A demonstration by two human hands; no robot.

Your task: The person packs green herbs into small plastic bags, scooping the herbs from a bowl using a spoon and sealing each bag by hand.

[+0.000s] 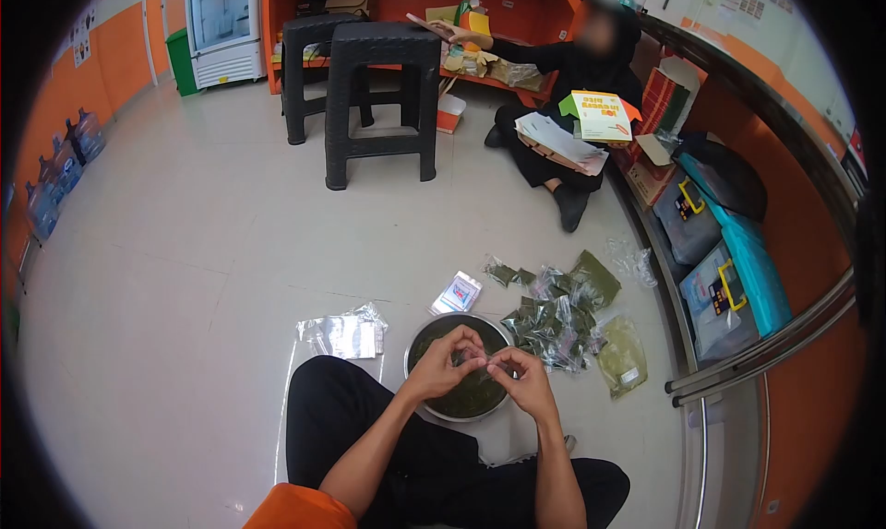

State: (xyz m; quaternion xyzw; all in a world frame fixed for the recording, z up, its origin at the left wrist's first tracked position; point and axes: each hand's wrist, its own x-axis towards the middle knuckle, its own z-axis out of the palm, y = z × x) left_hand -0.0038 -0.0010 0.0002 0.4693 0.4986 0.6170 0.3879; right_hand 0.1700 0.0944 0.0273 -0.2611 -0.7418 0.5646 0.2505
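Note:
My left hand [445, 363] and my right hand [523, 381] meet over a metal bowl [407, 361], fingertips pinched together. Between them is a small clear plastic bag [484, 356], mostly hidden by the fingers. Dark green contents [466, 402], too blurred to name exactly, fill the bowl. To its right lies a heap of small clear bags with green contents [549, 326]. A larger pale green bag [622, 358] and a darker green one [595, 280] lie beside the heap. Flat clear bags [346, 336] and a printed packet [457, 294] rest left of and behind the bowl.
Two black stools [381, 86] stand ahead. A person [563, 86] sits on the floor at the back right with printed cartons [604, 116]. Lidded plastic boxes [715, 298] line the right shelf. Water bottles [65, 169] stand by the left wall.

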